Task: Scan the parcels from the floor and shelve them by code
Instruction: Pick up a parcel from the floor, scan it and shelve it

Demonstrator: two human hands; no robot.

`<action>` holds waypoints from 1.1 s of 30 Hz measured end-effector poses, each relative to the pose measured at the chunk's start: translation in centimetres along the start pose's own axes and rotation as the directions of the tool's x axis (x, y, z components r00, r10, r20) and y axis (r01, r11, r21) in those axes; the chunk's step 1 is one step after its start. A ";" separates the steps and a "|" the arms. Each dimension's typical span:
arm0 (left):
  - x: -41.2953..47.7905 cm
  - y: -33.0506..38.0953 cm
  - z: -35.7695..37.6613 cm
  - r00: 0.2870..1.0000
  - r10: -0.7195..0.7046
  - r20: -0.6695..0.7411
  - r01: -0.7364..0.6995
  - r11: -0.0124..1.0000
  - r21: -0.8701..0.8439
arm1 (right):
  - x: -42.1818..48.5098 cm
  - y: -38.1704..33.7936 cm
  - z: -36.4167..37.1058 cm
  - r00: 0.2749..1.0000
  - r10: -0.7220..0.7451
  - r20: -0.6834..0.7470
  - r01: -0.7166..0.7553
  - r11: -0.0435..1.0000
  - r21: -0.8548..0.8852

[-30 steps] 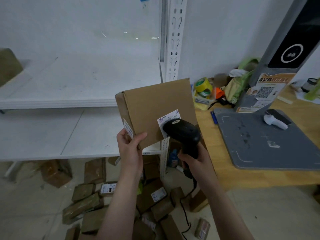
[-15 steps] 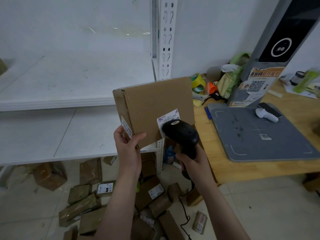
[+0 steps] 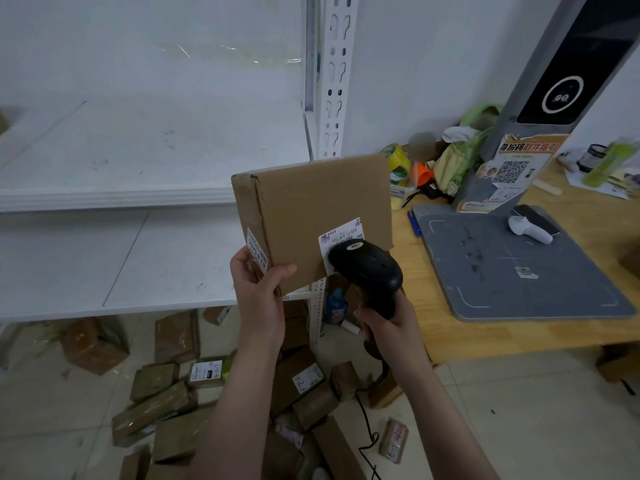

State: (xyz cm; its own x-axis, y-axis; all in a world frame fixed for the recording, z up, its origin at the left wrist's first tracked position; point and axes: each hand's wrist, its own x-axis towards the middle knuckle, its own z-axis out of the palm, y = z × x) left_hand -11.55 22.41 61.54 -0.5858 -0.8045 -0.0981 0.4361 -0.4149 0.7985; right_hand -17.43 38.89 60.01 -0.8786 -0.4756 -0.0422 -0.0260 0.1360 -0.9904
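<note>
Cardboard parcel (image 3: 311,216) is still pinched by the left grip (image 3: 258,292); the barcode scanner (image 3: 370,268), clasped in the right grip (image 3: 391,323), remains aimed at its label (image 3: 341,232): scanning is judged unfinished.

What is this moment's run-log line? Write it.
step: scan | left hand: holds cardboard box | right hand: grips scanner at label | shelved: no

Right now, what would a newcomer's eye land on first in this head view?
The brown cardboard box is held up at centre frame. The left hand grips its lower left corner, and the right hand aims a black scanner at its white label. Below, a heap of parcels litters the floor under the white shelf.
</note>
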 end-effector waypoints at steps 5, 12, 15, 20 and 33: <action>-0.1 0.3 -0.2 1.000 0.001 0.001 -0.001 1.000 0.019 | 0.1 0.6 -0.2 1.000 0.013 0.009 -0.013 1.000 0.011; -0.2 0.7 -0.2 1.000 -0.011 -0.020 0.011 0.999 0.042 | 0.1 0.5 -0.2 0.994 0.057 0.095 -0.082 0.953 0.292; -0.2 0.8 -0.1 0.999 -0.019 -0.042 0.022 0.998 0.051 | 0.1 0.4 -0.2 0.993 0.058 0.100 -0.085 0.952 0.294; 0.1 0.2 0.1 0.981 -0.120 -0.151 0.132 0.989 0.071 | 0.6 1.1 -0.4 0.993 0.112 -0.031 -0.100 0.957 0.273; -1.1 -6.1 2.4 0.833 -0.483 -0.271 0.506 0.862 0.018 | 7.0 13.8 -12.5 0.597 0.464 -0.655 -0.411 0.877 0.247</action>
State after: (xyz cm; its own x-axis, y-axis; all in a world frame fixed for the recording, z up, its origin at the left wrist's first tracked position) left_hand -15.18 26.82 58.18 -0.5135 -0.5847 -0.6280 0.0675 -0.7571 0.6498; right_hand -29.94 48.32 47.69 -0.8485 0.3481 -0.3985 0.4562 0.0998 -0.8843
